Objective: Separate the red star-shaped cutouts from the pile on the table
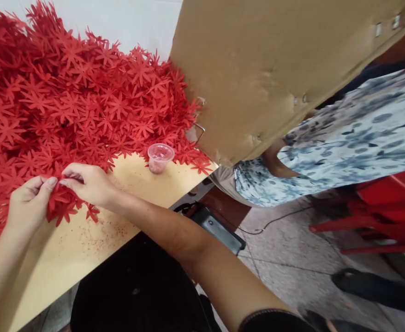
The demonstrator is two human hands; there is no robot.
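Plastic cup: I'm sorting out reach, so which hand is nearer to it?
The right hand is nearer: in the view it is left of the plastic cup and slightly lower. The left hand is farther left, beyond the right one.

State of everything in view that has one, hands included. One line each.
left hand: thumb and finger pinched together
right hand: fingers bent, whether closed unclear
red flower cutouts: heaped, overlapping
clear cup: upright, uncovered, reddish contents
tabletop: scattered with red specks near the hands
grilled black box: on floor, power state unclear
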